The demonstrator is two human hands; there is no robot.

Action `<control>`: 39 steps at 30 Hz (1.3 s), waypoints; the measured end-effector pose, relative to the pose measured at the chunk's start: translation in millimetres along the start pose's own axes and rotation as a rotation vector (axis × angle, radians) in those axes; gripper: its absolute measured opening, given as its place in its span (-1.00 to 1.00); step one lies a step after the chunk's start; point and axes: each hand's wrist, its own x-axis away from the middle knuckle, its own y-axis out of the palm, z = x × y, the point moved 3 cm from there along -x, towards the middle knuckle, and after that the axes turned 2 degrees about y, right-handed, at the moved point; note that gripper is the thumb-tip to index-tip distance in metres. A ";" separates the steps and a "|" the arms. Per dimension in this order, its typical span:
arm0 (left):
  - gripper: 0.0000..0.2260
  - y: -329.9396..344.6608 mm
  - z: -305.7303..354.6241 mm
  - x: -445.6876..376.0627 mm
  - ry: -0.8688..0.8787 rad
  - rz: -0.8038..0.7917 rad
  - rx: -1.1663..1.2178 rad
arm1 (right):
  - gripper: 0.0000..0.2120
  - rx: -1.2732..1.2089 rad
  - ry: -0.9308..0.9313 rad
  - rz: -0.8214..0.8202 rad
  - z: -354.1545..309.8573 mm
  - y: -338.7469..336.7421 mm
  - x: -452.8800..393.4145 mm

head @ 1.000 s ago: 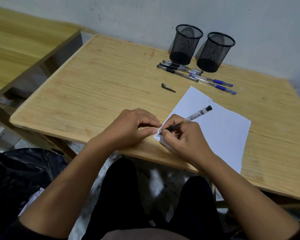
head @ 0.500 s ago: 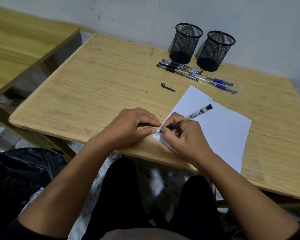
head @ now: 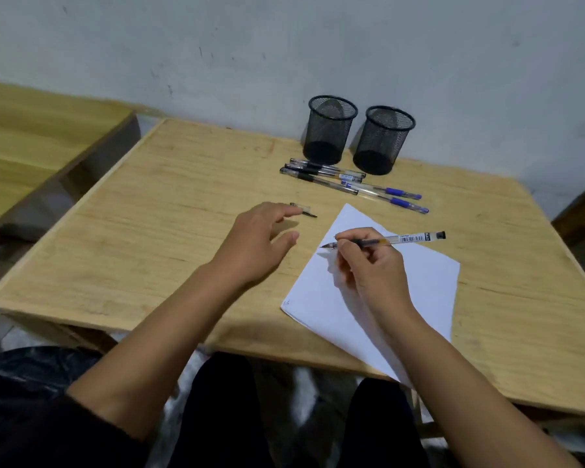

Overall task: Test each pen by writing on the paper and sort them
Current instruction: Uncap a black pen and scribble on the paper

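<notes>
The right hand (head: 374,265) pinches a clear pen (head: 385,241) near its tip, uncapped, the nib lifted just off the upper part of the paper (head: 429,285). A tiny faint mark sits at the sheet's near left corner; whether that counts as a pass is too small to tell. The left hand (head: 255,244) is spread, fingers loose and holding nothing, with its fingertips right at the pen cap (head: 303,210) lying on the bare table (head: 149,231).

So the step looks like recapping. To do it well, pinch the cap by its closed end, keep the clip turned up, and bring it to the nib rather than waving the nib about over the wood. Hold the pen level so the tip goes in straight, and push until it seats. Keep the wrist off the paper so the sheet, which overhangs the near edge, does not slide.

After that comes the sorting: two black mesh cups (head: 330,130) stand side by side at the wall, and both look empty. Just in front of them lie the untested pens (head: 352,184), some with black grips and some with blue. Pick one cup for working pens and stick to it.
</notes>
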 end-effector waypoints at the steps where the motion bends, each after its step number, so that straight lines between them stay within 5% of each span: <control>1: -0.67 1.8 -1.7 -12.4 0.005 0.019 -0.043 | -0.86 -0.010 0.009 0.020 -3.2 -2.9 -2.0; 15: -0.89 14.6 -6.8 -67.1 -0.042 -0.048 -0.242 | -0.88 -0.150 0.046 0.073 -24.7 -13.0 -16.6; 25: -0.87 -7.2 35.5 -30.7 -0.046 0.118 0.267 | -0.83 -0.002 -0.077 0.117 -36.0 -13.3 -26.4; 39: -0.78 -4.8 65.4 -1.7 -0.009 0.118 0.317 | -0.82 0.039 -0.177 -0.037 -39.1 -14.2 -13.9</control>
